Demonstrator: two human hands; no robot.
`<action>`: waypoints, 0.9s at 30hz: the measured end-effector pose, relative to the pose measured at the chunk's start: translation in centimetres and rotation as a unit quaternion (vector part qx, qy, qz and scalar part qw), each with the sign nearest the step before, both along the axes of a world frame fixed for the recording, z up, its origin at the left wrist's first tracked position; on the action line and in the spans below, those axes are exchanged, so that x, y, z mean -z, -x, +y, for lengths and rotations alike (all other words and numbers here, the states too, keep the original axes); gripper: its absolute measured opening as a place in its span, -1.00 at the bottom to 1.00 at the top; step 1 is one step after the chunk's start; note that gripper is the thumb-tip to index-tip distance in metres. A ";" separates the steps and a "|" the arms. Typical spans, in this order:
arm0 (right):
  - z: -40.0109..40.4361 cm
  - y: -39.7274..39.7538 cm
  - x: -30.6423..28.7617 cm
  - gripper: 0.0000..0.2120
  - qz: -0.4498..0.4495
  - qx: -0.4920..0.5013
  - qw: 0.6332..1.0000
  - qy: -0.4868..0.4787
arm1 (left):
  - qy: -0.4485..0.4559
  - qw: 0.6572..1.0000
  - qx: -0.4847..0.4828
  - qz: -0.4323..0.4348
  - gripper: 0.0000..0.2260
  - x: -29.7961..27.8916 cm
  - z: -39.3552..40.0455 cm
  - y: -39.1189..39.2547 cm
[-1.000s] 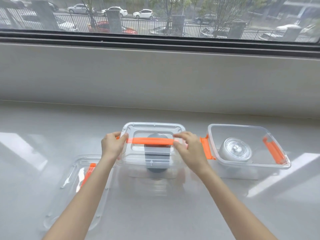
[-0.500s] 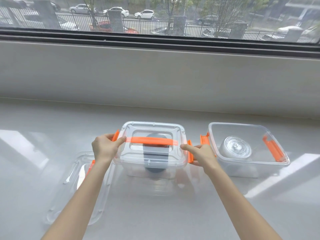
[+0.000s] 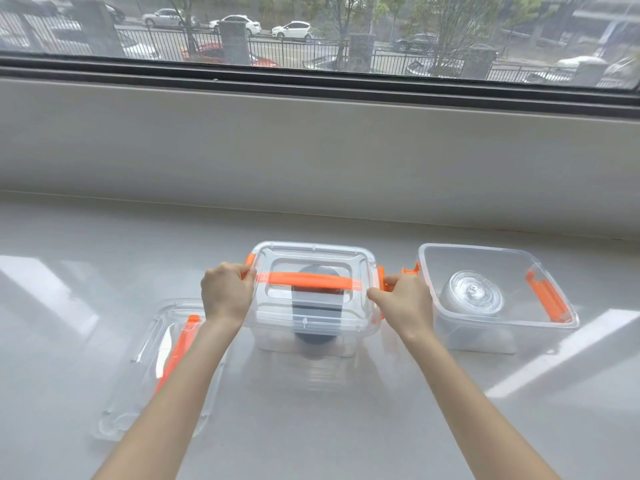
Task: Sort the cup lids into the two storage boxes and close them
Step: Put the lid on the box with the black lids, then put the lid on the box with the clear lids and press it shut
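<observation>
- Middle box [image 3: 313, 327] in front of me, its cover [image 3: 313, 258] seated on top, orange handle [image 3: 310, 280] lying left to right. Dark lids [image 3: 317, 306] stacked inside.
- My left hand [image 3: 227, 294] curled over the left-end orange clasp [image 3: 250, 262]; my right hand [image 3: 403, 301] pinching the right-end clasp [image 3: 381, 282]. Both closed on the clasps, one at each short end.
- What matters: the clasps sit at the two ends of the box's long axis, so each hand presses inward and down on its own side. Latched or not, I cannot tell.
- Right box [image 3: 498, 299] just beside my right hand, open, clear lids [image 3: 471, 295] inside.
- Its spare cover [image 3: 162, 368] lies flat near left, under my left forearm; left hand is nearer. It must cross to the right.
</observation>
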State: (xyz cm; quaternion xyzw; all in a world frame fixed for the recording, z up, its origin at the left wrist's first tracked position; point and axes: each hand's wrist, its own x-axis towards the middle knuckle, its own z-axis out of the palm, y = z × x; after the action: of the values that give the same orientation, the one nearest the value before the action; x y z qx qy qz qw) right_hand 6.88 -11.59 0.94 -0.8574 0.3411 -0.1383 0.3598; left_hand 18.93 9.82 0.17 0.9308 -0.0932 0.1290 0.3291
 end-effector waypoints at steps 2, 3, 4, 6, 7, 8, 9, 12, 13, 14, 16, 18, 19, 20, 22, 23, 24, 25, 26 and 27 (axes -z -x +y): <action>0.6 -0.1 -0.2 -0.84 0.035 -0.017 0.996 0.076 | -0.002 1.000 -0.003 0.002 -0.76 0.0 0.0 0.3; 0.8 -0.2 -0.3 -0.85 0.053 -0.027 0.992 0.109 | -0.001 1.000 -0.005 0.001 -0.76 0.0 0.0 0.4; 0.9 -0.3 -0.3 -0.85 0.065 -0.037 0.987 0.141 | 0.000 1.000 -0.006 0.002 -0.76 0.0 -0.1 0.4; 1.2 -0.6 -0.3 -0.84 0.087 -0.049 0.972 0.212 | -0.002 1.000 -0.005 0.002 -0.74 0.0 -0.1 0.5; 1.4 -0.7 -0.2 -0.84 0.100 -0.056 0.963 0.244 | -0.002 1.000 -0.006 0.000 -0.73 0.1 -0.2 0.5; 1.7 -0.8 -0.1 -0.83 0.110 -0.060 0.955 0.269 | 0.000 1.000 -0.006 -0.002 -0.72 0.1 -0.1 0.6; 1.9 -0.8 0.0 -0.82 0.118 -0.062 0.950 0.282 | 0.001 1.000 -0.005 -0.001 -0.71 0.1 -0.1 0.7; 1.9 -0.5 -0.1 -0.75 0.130 -0.066 0.947 0.285 | 0.025 0.999 -0.001 0.023 -0.74 0.0 0.1 0.9; 1.8 -0.4 -0.3 -0.77 0.127 -0.068 0.950 0.276 | 0.061 0.997 0.000 0.045 -0.77 -0.2 0.3 0.8; 1.7 -0.3 -0.7 -0.80 0.118 -0.069 0.955 0.263 | 0.104 0.992 0.003 0.073 -0.80 -0.5 0.7 0.6; 2.2 -0.4 -1.7 -0.78 0.061 -0.071 0.968 0.234 | 0.157 0.979 0.025 0.126 -0.79 -0.8 1.9 0.3; 3.9 -0.6 -2.6 -0.75 -0.068 -0.106 0.978 0.166 | 0.169 0.974 0.034 0.149 -0.76 -0.6 3.6 0.3; 5.1 -0.7 -2.9 -0.76 -0.135 -0.135 0.977 0.097 | 0.171 0.973 0.026 0.151 -0.75 -0.3 4.6 0.4; 6.6 -0.8 -3.1 -0.79 -0.175 -0.173 0.969 0.015 | 0.170 0.974 0.012 0.147 -0.75 0.1 5.6 0.5; 9.6 -0.8 -2.7 -0.81 -0.173 -0.265 0.941 -0.116 | 0.143 0.981 -0.023 0.133 -0.75 1.5 7.5 0.8; 11.0 -0.8 -2.1 -0.81 -0.144 -0.310 0.926 -0.161 | 0.116 0.984 -0.042 0.127 -0.74 2.5 8.6 1.1; 12.3 -0.9 -1.3 -0.81 -0.104 -0.350 0.912 -0.187 | 0.081 0.987 -0.056 0.126 -0.72 3.5 9.5 1.2; 13.5 -0.9 -0.4 -0.80 -0.060 -0.384 0.899 -0.199 | 0.041 0.988 -0.069 0.135 -0.69 4.6 10.3 1.4; 14.5 -1.1 0.6 -0.78 -0.014 -0.414 0.889 -0.195 | 0.007 0.985 -0.085 0.150 -0.67 5.6 11.2 1.7; 15.3 -1.1 1.7 -0.74 0.028 -0.435 0.883 -0.173 | -0.020 0.980 -0.103 0.169 -0.63 6.5 11.8 1.9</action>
State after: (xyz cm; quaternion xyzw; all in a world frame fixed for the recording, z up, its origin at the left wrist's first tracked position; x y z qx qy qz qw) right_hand 8.00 3.71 -0.76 -0.8473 -0.0379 0.1177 0.5166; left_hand 16.99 21.60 -6.35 0.9501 0.0579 0.0013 0.3065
